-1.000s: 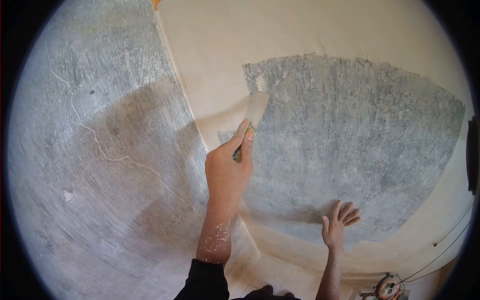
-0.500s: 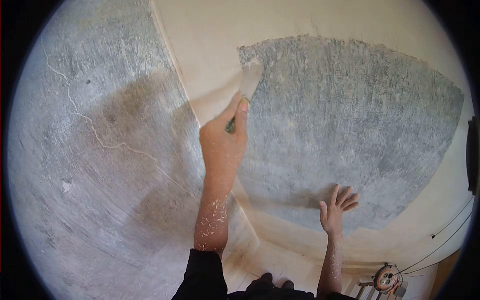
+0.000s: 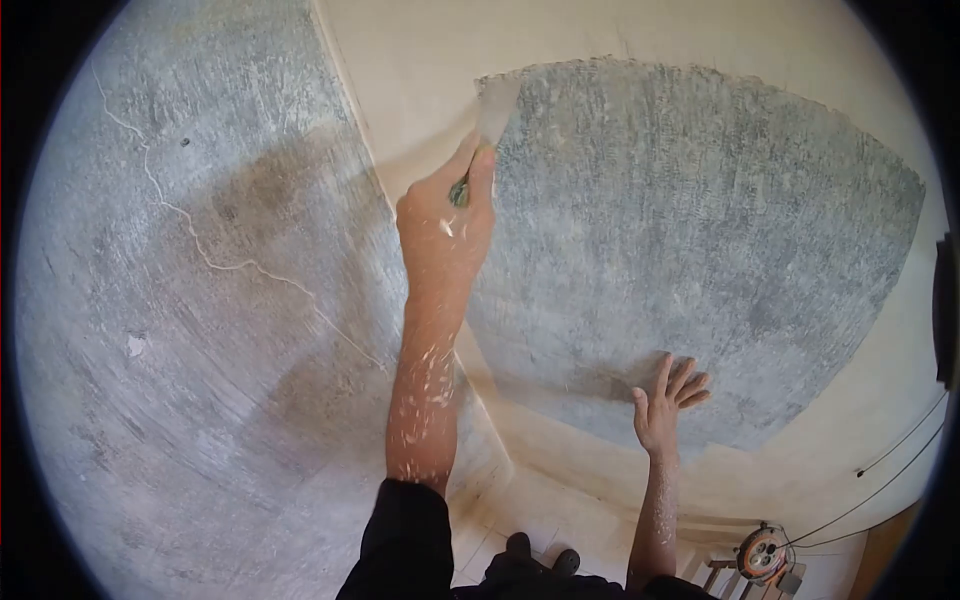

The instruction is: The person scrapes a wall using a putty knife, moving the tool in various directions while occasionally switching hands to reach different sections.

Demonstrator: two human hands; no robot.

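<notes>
Nearest, at the bottom edge: a black sleeve (image 3: 400,540), dark shoes (image 3: 540,555) on a pale floor, and to the right an orange cable reel (image 3: 762,555) with thin cables (image 3: 900,450) running up along the right side. A little farther up on the right: the right hand (image 3: 660,410), fingers spread, clamped on nothing, laid flat against the wall at the lower edge of the grey patch (image 3: 700,250). Farther, left of centre: the left hand (image 3: 445,225), forearm speckled with pale flecks, closed around the greenish handle of a putty knife (image 3: 495,110), thumb along the top. Hands well apart. Blade set against the wall at the far left corner of the grey patch, right where bare grey meets the cream coat (image 3: 420,90). Cream coat already spread to the left of the patch, across the far top, down the right side and in a band beneath it near the floor. By the look of it, edges done, middle not: one large bare area left uncovered on this wall, roughly the whole centre. To the left, past the corner line (image 3: 350,120): a second wall (image 3: 150,420), grey and uncoated throughout, crossed by a thin pale crack (image 3: 200,250) and darkened by a shadow.
</notes>
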